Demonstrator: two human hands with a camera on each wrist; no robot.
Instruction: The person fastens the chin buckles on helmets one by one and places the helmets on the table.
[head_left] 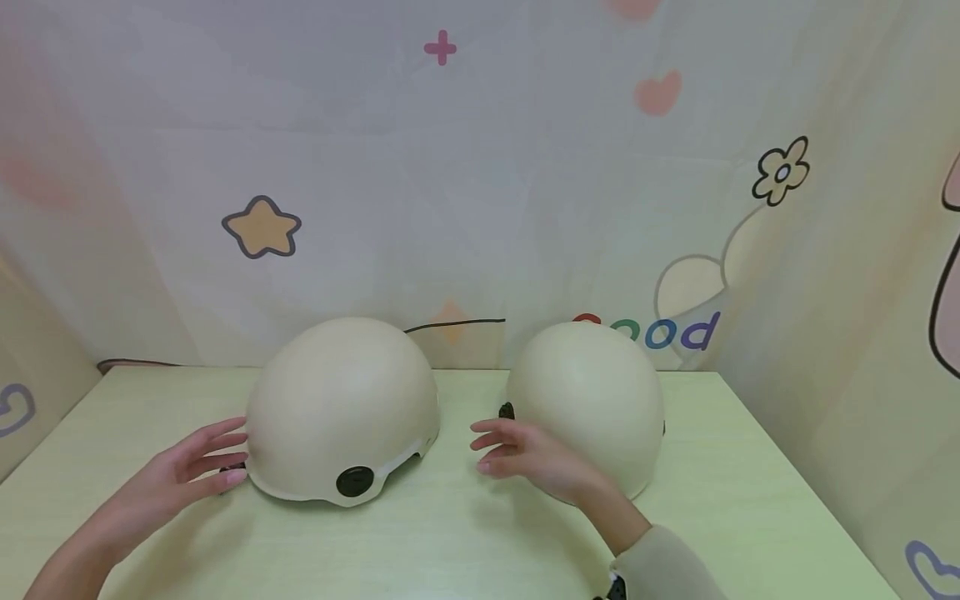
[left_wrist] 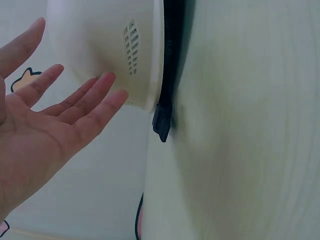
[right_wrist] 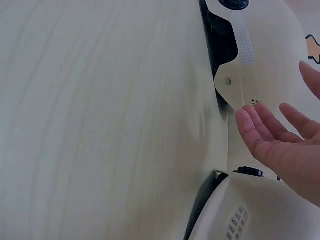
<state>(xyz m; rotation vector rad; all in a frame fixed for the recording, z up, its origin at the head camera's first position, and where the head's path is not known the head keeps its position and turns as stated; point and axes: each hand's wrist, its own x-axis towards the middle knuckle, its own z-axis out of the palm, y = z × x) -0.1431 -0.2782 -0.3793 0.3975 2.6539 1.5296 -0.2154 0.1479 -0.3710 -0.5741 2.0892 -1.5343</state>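
My left hand [head_left: 176,475] is reaching beside the left side of the left helmet [head_left: 341,408], its fingers spreading loosely and gripping nothing; I cannot tell whether the fingertips are touching the shell. A black clip [left_wrist: 162,122] is sticking out from under that rim, close to my hand. My right hand [head_left: 543,461] is hovering at the near left of the right helmet [head_left: 592,392], fingers bending gently, pointing left and holding nothing, apart from the left helmet. The 2 cream helmets are sitting dome up on the pale table [head_left: 420,550], a gap separating them. A black disc [head_left: 355,481] is showing on the left helmet's near side. Beyond the far edge, a patterned cloth [head_left: 450,167] is hanging, carrying 1 yellow star [head_left: 262,227].
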